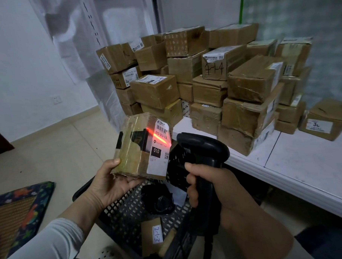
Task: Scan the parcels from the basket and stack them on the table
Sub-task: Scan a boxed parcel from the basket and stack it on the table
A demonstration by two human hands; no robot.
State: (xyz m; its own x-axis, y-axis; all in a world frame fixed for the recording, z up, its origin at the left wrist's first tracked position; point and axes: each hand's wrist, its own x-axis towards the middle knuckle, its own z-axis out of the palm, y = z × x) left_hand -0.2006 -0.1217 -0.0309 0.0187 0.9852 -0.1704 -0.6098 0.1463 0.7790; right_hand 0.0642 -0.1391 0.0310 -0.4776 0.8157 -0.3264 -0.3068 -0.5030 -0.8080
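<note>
A left hand (111,182) holds a taped brown cardboard parcel (133,148) above a black perforated plastic basket (126,207). Its thumb is on the front and its fingers are hidden underneath. A right hand (214,188) has its fingers wrapped round a black handheld scanner (204,147), whose red line crosses the parcel's white label (158,137). The scanner's lower end is lost in shadow. Brown boxes (209,78) are piled on the white table (305,162), most of their labels unreadable.

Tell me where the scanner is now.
In the head view the scanner is right of centre, gripped by the right hand above the basket, just right of the parcel the left hand holds.
</note>
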